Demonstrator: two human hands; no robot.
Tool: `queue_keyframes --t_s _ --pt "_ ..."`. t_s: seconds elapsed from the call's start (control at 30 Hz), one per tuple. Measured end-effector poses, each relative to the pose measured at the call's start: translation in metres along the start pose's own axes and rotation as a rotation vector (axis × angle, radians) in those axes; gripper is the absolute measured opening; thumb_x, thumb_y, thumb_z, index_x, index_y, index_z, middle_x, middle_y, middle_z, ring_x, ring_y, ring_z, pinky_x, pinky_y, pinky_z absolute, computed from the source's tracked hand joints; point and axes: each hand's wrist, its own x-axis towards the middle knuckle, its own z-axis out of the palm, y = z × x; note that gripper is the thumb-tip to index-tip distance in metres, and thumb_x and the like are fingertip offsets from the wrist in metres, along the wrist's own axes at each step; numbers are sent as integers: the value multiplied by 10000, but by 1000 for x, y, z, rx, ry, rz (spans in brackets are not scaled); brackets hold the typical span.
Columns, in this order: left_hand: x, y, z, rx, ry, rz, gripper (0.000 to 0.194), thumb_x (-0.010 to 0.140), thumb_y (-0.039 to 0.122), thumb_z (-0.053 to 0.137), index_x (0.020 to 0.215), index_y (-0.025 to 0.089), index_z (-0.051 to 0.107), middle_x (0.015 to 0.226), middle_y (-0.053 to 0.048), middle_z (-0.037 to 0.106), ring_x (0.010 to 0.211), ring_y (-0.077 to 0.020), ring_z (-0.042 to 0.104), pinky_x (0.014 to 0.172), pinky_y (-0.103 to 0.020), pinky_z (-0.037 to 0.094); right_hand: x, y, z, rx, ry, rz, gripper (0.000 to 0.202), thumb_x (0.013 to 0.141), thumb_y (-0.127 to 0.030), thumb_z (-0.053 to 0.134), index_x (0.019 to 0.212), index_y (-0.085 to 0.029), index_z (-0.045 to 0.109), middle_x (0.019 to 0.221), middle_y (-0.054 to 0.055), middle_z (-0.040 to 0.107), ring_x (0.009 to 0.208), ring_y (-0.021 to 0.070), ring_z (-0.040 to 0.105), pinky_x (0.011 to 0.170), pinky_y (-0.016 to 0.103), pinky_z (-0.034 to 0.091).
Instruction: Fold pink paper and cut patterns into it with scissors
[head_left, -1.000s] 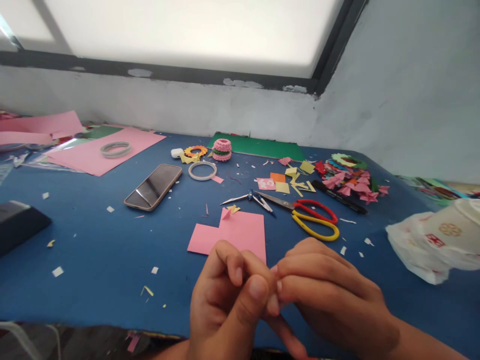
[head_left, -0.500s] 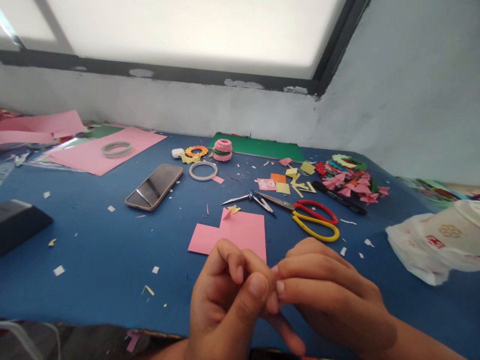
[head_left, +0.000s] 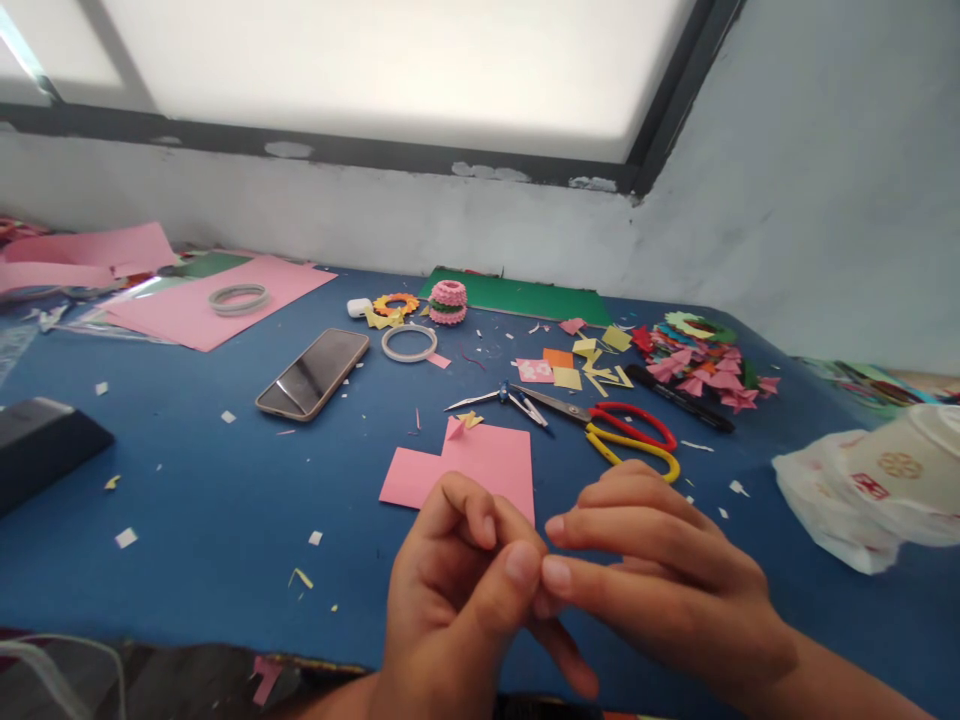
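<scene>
My left hand (head_left: 469,590) is closed in a pinch at the lower middle, its thumb pressed against the curled fingers. Whatever lies between them is hidden. My right hand (head_left: 660,580) meets it from the right, fingertips together at the left thumb and fingers; anything it holds cannot be made out. Just beyond both hands lies a cut pink sheet (head_left: 491,460), with a small folded pink piece (head_left: 455,430) on it. Behind the sheet are an opened compass (head_left: 504,394) and scissors (head_left: 630,437) with red and yellow handles.
On the blue table (head_left: 225,540) are a phone (head_left: 315,374), tape rings (head_left: 409,343), a black marker (head_left: 679,397), a pile of folded paper pieces (head_left: 701,360) and paper scraps. A bagged cup (head_left: 877,480) stands at right, a dark block (head_left: 49,450) at left.
The fingers of my right hand have shifted slightly, with the upper ones lifting a little away from my left hand. The whole view has moved slightly.
</scene>
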Motion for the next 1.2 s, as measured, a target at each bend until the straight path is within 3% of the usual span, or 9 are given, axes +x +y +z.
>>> queue_keyframes --t_s 0.17,0.3,0.43,0.47,0.57,0.63,0.77,1.0,1.2 --pt "0 5 -2 134 26 -4 85 844 111 477 807 186 465 675 43 512 591 -52 521 474 -144 525 -2 2 1 -20 12 -22 89 782 -117 598 788 -184 657 710 1 656 638 102 579 576 232 479" --pt "-1 35 3 690 -18 61 94 815 103 498 793 193 516 666 15 546 586 -81 543 537 -176 507 -3 4 7 118 51 99 90 786 -239 618 746 -162 643 691 22 646 633 106 588 584 233 487" --pt "11 71 7 1478 -541 449 163 689 105 609 834 179 620 816 -71 675 748 -177 629 688 -273 525 -6 8 16 710 -92 556 299 860 -398 478 920 -154 640 807 65 671 733 131 626 634 245 510" --pt "17 76 5 1586 -586 633 131 684 114 618 789 191 632 835 -64 689 804 -189 637 734 -290 525 -7 8 18 912 -116 670 361 864 -448 443 978 -161 631 844 72 677 747 136 634 645 255 516" --pt "34 77 -7 1627 -1139 1126 98 725 181 565 658 199 634 870 -26 704 942 -178 623 851 -295 499 -9 6 19 1356 -100 922 388 824 -496 486 1046 -211 629 912 62 691 790 144 651 698 269 523" --pt "42 69 -18 1640 -1300 1289 173 751 214 501 638 201 631 894 -19 705 1025 -197 588 960 -352 423 -10 3 17 1449 -69 1003 270 762 -411 618 966 -243 672 881 30 707 784 120 656 705 213 513" --pt "47 48 -35 1643 -1087 1373 289 777 265 417 549 233 591 857 37 712 1095 -197 544 1083 -471 212 -15 4 17 1508 -24 1045 213 671 -301 726 878 -256 701 807 3 720 715 74 658 645 118 490" --pt "37 35 -49 1682 -982 1242 226 726 222 474 525 239 577 815 28 716 1118 -198 525 1031 -472 323 -21 11 24 1644 -50 1045 251 684 -261 715 932 -263 675 981 10 691 840 101 660 677 144 512" --pt "34 35 -48 1624 -915 1265 207 692 214 529 488 248 539 729 52 706 1093 -177 543 1038 -429 334 -18 5 16 1582 -89 1042 164 726 -268 678 890 -265 688 1015 28 680 931 119 634 809 213 489"
